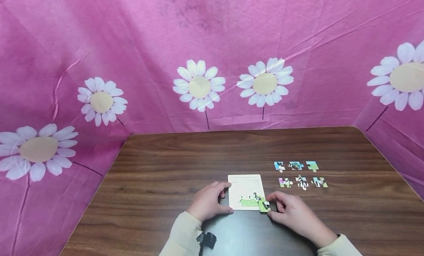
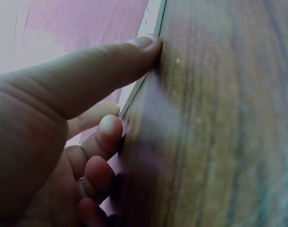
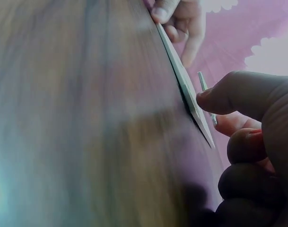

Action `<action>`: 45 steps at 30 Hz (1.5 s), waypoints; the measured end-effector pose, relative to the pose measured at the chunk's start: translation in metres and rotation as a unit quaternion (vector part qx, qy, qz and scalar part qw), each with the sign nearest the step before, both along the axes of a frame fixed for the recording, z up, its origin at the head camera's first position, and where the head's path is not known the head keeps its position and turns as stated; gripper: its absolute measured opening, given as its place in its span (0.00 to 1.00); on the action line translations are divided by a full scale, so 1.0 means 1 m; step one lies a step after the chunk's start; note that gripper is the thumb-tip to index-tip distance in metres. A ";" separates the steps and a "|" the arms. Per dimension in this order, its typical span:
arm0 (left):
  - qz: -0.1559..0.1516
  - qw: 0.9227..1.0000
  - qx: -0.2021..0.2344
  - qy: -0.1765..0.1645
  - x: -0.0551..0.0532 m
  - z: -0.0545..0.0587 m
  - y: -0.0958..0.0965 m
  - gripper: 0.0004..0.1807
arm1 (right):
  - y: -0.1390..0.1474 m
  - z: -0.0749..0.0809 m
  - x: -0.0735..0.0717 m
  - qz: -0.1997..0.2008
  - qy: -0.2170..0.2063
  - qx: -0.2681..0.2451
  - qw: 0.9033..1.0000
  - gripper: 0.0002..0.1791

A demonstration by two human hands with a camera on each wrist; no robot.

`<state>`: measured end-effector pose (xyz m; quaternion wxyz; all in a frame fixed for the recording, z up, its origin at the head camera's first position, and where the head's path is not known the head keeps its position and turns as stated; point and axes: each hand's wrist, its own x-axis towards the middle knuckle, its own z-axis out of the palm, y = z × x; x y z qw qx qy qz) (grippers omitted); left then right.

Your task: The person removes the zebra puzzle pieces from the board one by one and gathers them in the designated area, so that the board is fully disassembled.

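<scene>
A pale puzzle board [image 1: 244, 186] lies flat on the wooden table. Along its lower part are fitted jigsaw pieces [image 1: 249, 202] with green grass and black-and-white shapes. My left hand [image 1: 212, 200] holds the board's left side, thumb at the near corner and index finger farther up; in the left wrist view the thumb [image 2: 144, 45] touches its edge. Between thumb and forefinger, my right hand [image 1: 293, 213] pinches a green puzzle piece [image 1: 263, 206] with a black-and-white figure over the board's near right corner. The right wrist view shows this piece [image 3: 203, 81] edge-on, tilted just above the board.
Several loose puzzle pieces [image 1: 302, 182] lie in two rows on the table [image 1: 185, 156], right of the board and beyond my right hand. A pink cloth [image 1: 149, 46] with white daisies hangs behind and along the sides. A small black device [image 1: 208, 240] sits at my left wrist.
</scene>
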<state>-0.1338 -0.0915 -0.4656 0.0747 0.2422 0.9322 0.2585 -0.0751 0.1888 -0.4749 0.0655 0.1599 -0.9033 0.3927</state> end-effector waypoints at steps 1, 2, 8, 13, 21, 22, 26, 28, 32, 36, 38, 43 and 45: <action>0.000 1.000 0.000 -0.001 0.000 0.000 0.000 0.40 | 0.003 0.000 0.000 -0.004 -0.004 0.001 1.000 0.17; 0.001 1.000 0.000 -0.001 0.000 0.000 0.000 0.40 | 0.006 0.000 0.001 -0.008 -0.005 0.004 1.000 0.17; 0.003 1.000 0.008 0.003 0.001 -0.001 0.000 0.39 | 0.024 0.000 0.001 -0.025 -0.003 0.019 0.999 0.18; 0.005 1.000 0.011 0.005 0.001 -0.001 0.000 0.38 | 0.039 0.002 -0.001 -0.035 -0.012 0.047 0.998 0.17; 0.006 1.000 0.008 0.001 0.001 0.000 0.001 0.38 | 0.064 0.002 -0.005 -0.036 -0.015 0.084 0.996 0.16; 0.006 1.000 0.008 0.001 0.001 0.000 0.001 0.38 | 0.066 0.002 -0.005 -0.035 -0.013 0.083 0.996 0.16; 0.006 1.000 0.007 0.001 0.001 0.000 0.001 0.38 | 0.069 0.001 -0.006 -0.030 -0.019 0.075 0.997 0.16; 0.006 1.000 0.008 0.001 0.001 0.000 0.001 0.38 | 0.069 0.002 -0.006 -0.029 -0.028 0.073 0.996 0.16; 0.006 1.000 0.010 0.000 0.001 0.002 0.001 0.38 | 0.068 0.004 -0.007 -0.028 -0.049 0.072 0.996 0.16; 0.006 1.000 0.010 0.001 0.002 0.002 0.001 0.38 | 0.068 0.006 -0.007 -0.024 -0.065 0.068 0.995 0.16; 0.005 1.000 0.010 0.002 0.001 0.002 0.001 0.38 | 0.069 0.006 -0.007 -0.022 -0.072 0.065 0.995 0.16; 0.005 1.000 0.009 0.003 0.001 0.002 0.001 0.38 | 0.070 0.007 -0.006 -0.017 -0.075 0.053 0.996 0.16; 0.004 1.000 0.008 0.003 0.001 0.001 0.001 0.38 | 0.069 0.006 -0.007 -0.013 -0.059 0.040 0.997 0.16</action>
